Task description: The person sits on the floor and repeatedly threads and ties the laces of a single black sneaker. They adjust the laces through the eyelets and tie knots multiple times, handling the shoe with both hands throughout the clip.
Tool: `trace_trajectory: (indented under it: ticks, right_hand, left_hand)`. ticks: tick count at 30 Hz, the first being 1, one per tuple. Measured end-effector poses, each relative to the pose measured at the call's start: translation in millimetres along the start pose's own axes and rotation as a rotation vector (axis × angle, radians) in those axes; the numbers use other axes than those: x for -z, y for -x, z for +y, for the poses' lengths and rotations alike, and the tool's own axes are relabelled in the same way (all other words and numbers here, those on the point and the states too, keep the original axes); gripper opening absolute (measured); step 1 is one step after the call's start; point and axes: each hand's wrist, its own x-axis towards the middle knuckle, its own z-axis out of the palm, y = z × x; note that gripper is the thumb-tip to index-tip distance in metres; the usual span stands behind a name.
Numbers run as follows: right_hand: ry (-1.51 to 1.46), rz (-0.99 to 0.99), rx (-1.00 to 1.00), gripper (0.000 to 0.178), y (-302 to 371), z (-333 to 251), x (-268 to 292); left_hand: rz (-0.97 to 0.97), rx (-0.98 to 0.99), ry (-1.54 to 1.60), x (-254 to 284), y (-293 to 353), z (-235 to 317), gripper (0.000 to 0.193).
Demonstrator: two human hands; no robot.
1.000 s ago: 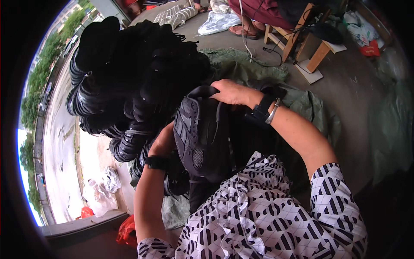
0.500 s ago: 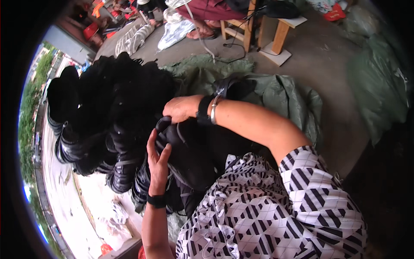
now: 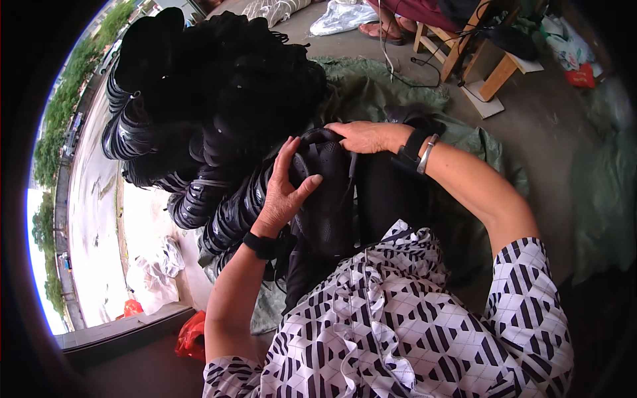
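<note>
A black shoe upper (image 3: 323, 169) with a finely perforated surface lies over my lap, in front of the patterned shirt. My left hand (image 3: 280, 199) grips its left side, thumb on top and fingers along the edge. At its far end, my right hand (image 3: 366, 136) is closed on the rim, fingertips partly hidden. Just left of the left hand runs a row of nested black shoe uppers (image 3: 242, 207). A far larger heap of black uppers (image 3: 225, 86) rises beyond it, too dark to tell apart piece by piece.
A green woven sheet (image 3: 494, 149) spreads under and behind the work. Beyond it are a wooden stool (image 3: 434, 43), a cable and a seated person's feet (image 3: 385, 32). A red plastic bag (image 3: 192, 335) lies at lower left, near a ledge (image 3: 126, 331) facing the outdoors.
The view has shifted, so the scene sits further left and lower relative to my hands' place. My right hand has drawn away from my left, toward the upper's far right edge.
</note>
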Motion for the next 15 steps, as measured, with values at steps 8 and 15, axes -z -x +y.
trace_trajectory:
  ticks: [8,15]
  right_hand:
    - [-0.079,0.612,0.258,0.023,82,-9,-36]
    - [-0.395,0.202,0.395,0.035,126,-107,-61]
  left_hand:
    - [-0.217,0.15,-0.546,7,124,26,0.073]
    - [-0.359,0.121,-0.043,37,132,65,0.015]
